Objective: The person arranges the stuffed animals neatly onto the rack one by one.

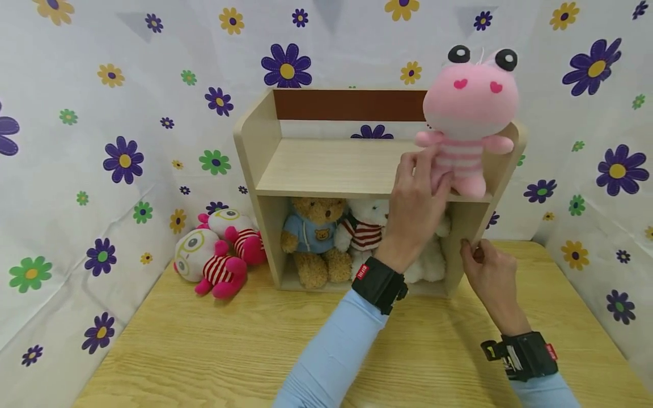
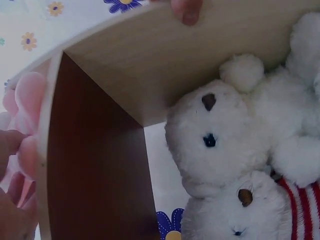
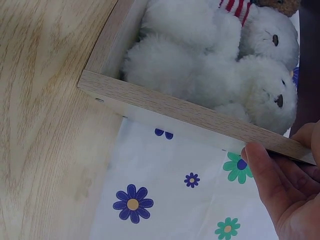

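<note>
A pink plush frog (image 1: 469,102) with big black eyes stands at the right end of the upper board of a small wooden shelf (image 1: 326,164). My left hand (image 1: 425,170) holds the frog by its striped body; in the left wrist view my fingers (image 2: 15,150) press against the pink plush (image 2: 22,100). My right hand (image 1: 476,252) grips the front edge of the shelf's right side panel (image 3: 190,107), thumb and fingers (image 3: 265,175) on either face. In the lower compartment sit a brown bear in blue (image 1: 316,238), a white bear in stripes (image 1: 367,226) and a white bear (image 3: 260,95).
Two pink-and-white plush toys (image 1: 214,266) (image 1: 234,229) lie on the wooden table (image 1: 204,351) left of the shelf. A flower-print cloth (image 1: 102,141) walls in the back and both sides. The upper board's left part is bare.
</note>
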`<state>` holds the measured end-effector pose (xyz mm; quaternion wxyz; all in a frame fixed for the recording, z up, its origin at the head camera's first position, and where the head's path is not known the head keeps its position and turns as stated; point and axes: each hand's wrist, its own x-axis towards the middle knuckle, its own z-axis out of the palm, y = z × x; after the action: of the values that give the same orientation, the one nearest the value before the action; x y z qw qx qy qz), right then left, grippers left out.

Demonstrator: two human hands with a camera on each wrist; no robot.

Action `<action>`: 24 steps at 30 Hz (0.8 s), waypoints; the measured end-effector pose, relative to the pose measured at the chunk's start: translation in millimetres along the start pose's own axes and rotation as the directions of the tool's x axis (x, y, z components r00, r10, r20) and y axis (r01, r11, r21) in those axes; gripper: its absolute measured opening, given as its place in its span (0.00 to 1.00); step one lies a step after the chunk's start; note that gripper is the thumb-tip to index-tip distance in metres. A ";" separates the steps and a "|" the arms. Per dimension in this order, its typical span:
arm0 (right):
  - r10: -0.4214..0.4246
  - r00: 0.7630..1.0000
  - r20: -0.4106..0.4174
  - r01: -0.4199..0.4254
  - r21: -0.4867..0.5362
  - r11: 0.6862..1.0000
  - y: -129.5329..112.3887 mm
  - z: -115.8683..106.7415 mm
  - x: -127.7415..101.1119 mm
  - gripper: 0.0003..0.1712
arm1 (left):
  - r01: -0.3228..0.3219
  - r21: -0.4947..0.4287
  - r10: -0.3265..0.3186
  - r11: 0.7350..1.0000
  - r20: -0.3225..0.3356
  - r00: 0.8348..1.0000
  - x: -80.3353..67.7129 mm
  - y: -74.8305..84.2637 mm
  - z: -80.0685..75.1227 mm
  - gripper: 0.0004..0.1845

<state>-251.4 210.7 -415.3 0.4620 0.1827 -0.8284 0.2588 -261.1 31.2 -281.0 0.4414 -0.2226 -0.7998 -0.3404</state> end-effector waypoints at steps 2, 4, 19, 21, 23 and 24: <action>0.003 1.000 -0.001 -0.003 -0.005 1.000 -0.3 0.5 0.2 0.13 | 0.015 0.036 -0.016 0.999 0.024 1.000 5.4 -1.1 2.7 0.16; 0.005 1.000 -0.001 -0.005 -0.015 1.000 -0.6 1.0 0.2 0.13 | 0.031 0.081 -0.034 0.996 0.038 0.999 9.3 -1.9 5.2 0.11; -0.008 1.000 0.010 0.009 -0.028 1.000 -3.8 0.5 -0.1 0.11 | -0.160 0.488 0.099 0.858 0.149 0.984 7.2 5.2 19.9 0.17; -0.006 1.000 0.011 0.006 -0.026 1.000 -2.9 0.6 0.0 0.11 | -0.149 0.497 0.079 0.855 0.158 0.984 7.7 7.9 19.3 0.17; -0.003 1.000 0.010 0.003 -0.021 1.000 -1.9 1.0 0.4 0.10 | -0.136 0.495 0.054 0.858 0.176 0.983 9.3 11.3 18.9 0.17; -0.001 1.000 0.009 0.001 -0.019 1.000 -1.4 1.3 0.6 0.09 | -0.130 0.493 0.039 0.861 0.191 0.981 10.3 13.2 18.7 0.17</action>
<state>-251.8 208.8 -415.0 0.4602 0.1800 -0.8327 0.2498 -268.0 54.4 -274.7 0.4270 -0.1638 -0.8857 -0.0798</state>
